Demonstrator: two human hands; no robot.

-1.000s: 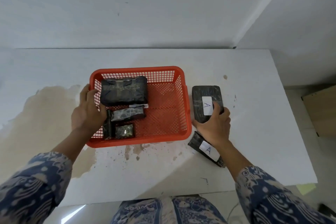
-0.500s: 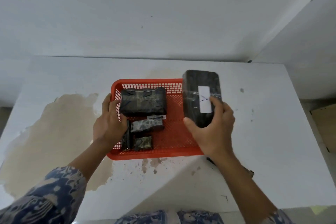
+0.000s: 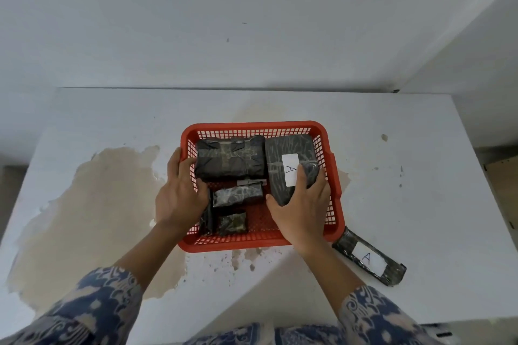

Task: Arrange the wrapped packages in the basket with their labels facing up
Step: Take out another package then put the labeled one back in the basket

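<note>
An orange-red mesh basket (image 3: 252,126) sits mid-table. My right hand (image 3: 301,204) grips a black wrapped package (image 3: 283,154) with a white "A" label facing up, lying in the basket's right half. My left hand (image 3: 179,193) holds the basket's left wall, fingers inside it. A large black package (image 3: 229,157) fills the back left, no label showing. In front of it lie a medium package (image 3: 238,194), a small one (image 3: 232,223) and a thin one standing on edge (image 3: 207,217). Another labelled package (image 3: 370,259), "A" up, rests on the table right of the basket.
The white table (image 3: 406,190) has a large tan stain (image 3: 92,204) on its left and small spots near the basket. A white wall stands behind. The table's right edge drops to the floor, where a cardboard box (image 3: 501,176) sits.
My right hand lifted the labelled package from the table right of the basket and brought it down into the basket's right half. My left hand stayed on the basket's left wall.
</note>
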